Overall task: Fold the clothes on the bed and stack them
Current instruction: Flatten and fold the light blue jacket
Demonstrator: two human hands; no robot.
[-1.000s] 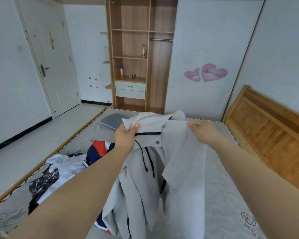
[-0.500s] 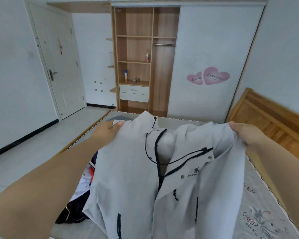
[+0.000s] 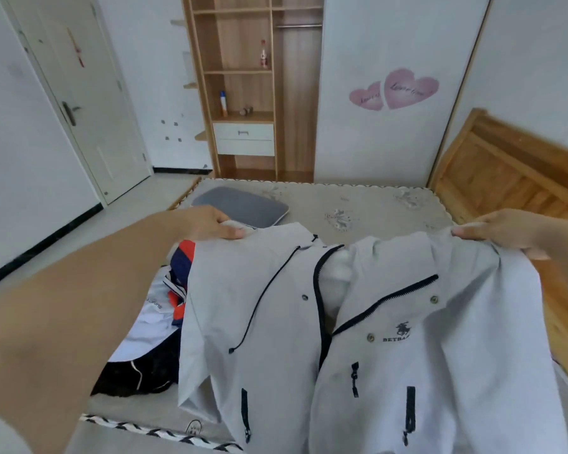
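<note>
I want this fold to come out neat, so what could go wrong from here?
The light grey zip-up jacket is unzipped, so its front panels may shift and fold crooked. Laid down here, it could land on the pile of unfolded clothes beside it. The left hand and right hand pinch only the shoulders, which might slip.

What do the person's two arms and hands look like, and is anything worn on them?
Both forearms are bare as far as the view shows: no sleeve, watch, bracelet or glove is visible. The left hand and the right hand wear no rings that I can see. The nails look short and unpainted.
</note>
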